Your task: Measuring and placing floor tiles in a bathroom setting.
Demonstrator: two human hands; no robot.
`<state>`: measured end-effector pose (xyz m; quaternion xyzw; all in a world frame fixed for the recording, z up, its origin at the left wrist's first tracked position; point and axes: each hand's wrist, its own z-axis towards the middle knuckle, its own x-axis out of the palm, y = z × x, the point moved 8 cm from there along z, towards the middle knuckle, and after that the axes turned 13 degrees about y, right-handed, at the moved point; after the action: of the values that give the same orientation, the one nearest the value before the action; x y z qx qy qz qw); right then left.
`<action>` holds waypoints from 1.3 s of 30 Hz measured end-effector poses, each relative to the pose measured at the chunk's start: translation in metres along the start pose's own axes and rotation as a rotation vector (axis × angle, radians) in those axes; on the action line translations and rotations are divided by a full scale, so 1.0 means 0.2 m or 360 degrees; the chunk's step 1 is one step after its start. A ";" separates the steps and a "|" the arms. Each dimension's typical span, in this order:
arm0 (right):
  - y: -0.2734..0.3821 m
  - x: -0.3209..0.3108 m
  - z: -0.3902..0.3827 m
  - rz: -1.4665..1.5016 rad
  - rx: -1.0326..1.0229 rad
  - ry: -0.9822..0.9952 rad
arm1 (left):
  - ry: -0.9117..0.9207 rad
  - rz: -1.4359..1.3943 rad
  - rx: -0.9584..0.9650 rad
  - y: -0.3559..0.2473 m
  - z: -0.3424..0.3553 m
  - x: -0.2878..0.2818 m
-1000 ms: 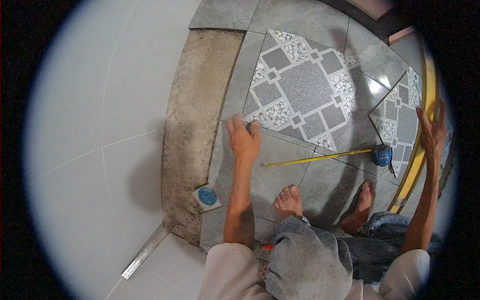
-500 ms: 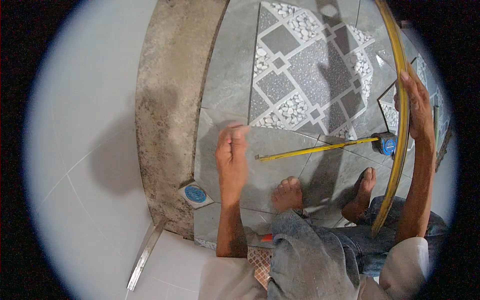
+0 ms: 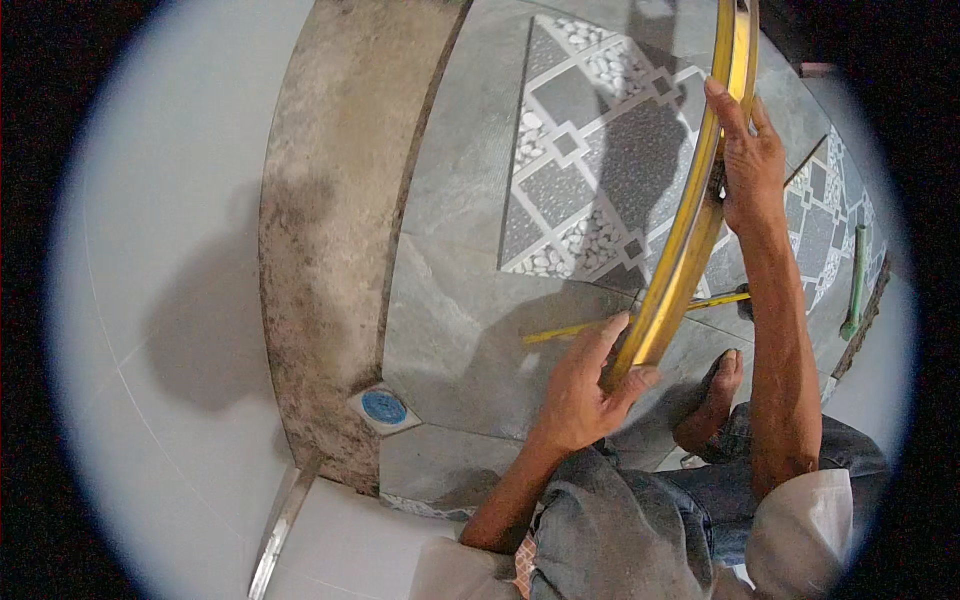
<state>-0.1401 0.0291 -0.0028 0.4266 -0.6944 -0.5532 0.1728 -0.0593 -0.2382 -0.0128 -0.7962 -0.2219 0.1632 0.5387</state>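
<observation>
A long yellow spirit level slants across the right half of the view, its far end running out past the top edge. My right hand grips it higher up, thumb on top and fingers round the far side. At the near end my left hand is closed round it, with the thumb and fingers on either side. Below the level lies a tape measure, its yellow blade drawn out over grey floor tiles; my right forearm hides most of its case. A cut patterned tile with pebble designs lies partly under the level.
A bare concrete strip runs between the grey tiles and the white wall. A blue round cover sits at its near corner. Beyond my right arm are another patterned tile piece and a green stick. A metal strip lies lower left.
The level has swung left, across the patterned tile and the tape measure. My left hand has moved right and down and taken hold of its near end; my right hand has moved left with it.
</observation>
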 end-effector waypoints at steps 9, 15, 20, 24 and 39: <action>-0.24 0.23 0.04 0.0032 -0.0054 0.0091 | -0.0552 0.0445 -0.0247 0.23 -0.07 -0.08; -0.10 0.32 0.15 -0.0615 -0.0222 -0.0125 | -0.0807 0.0628 -0.0070 0.16 0.01 -0.15; -0.15 0.27 0.15 -0.0826 -0.0460 -0.0461 | -0.0896 0.0697 -0.0066 0.18 0.02 -0.17; -0.16 0.30 0.13 -0.0815 -0.0429 -0.0366 | -0.0851 0.0703 -0.0223 0.22 0.01 -0.16; -0.18 0.31 0.15 -0.0784 -0.0442 -0.0327 | -0.0852 0.0628 -0.0195 0.23 0.03 -0.15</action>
<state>-0.1835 -0.0018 -0.0593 0.4963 -0.5016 -0.7083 0.0188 -0.0797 -0.2645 -0.0570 -0.7837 -0.2064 0.4539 0.3704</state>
